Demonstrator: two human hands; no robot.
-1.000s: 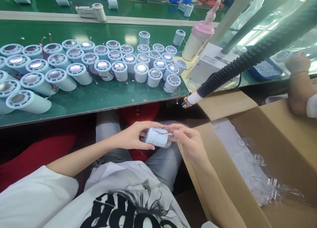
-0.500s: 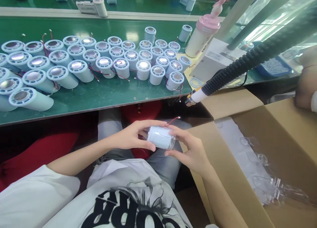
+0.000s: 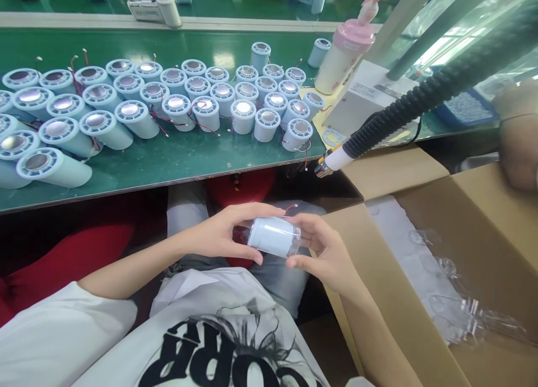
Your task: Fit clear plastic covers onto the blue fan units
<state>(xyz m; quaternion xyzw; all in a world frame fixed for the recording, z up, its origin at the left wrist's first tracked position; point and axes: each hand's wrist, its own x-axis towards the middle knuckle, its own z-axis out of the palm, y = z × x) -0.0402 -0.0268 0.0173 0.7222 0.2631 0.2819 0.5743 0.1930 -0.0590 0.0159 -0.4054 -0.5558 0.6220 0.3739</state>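
We hold a pale-blue plastic cylinder (image 3: 271,236) between our half-curled left hand (image 3: 229,229) and right hand (image 3: 323,247); its thin red insulated wire (image 3: 291,208) (loose beside the right) could snag if our grip shifts.

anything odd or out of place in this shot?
One mild thing: a pale blue ring lies loose on the yellow sheet, away from the grouped blue cylinders. The held cylinder, in clear plastic between left hand and right hand, shows no obvious damage. No spill visible.

Factory assembly line; rows of identical blue cylinders (image 3: 205,115); green bench (image 3: 185,157)
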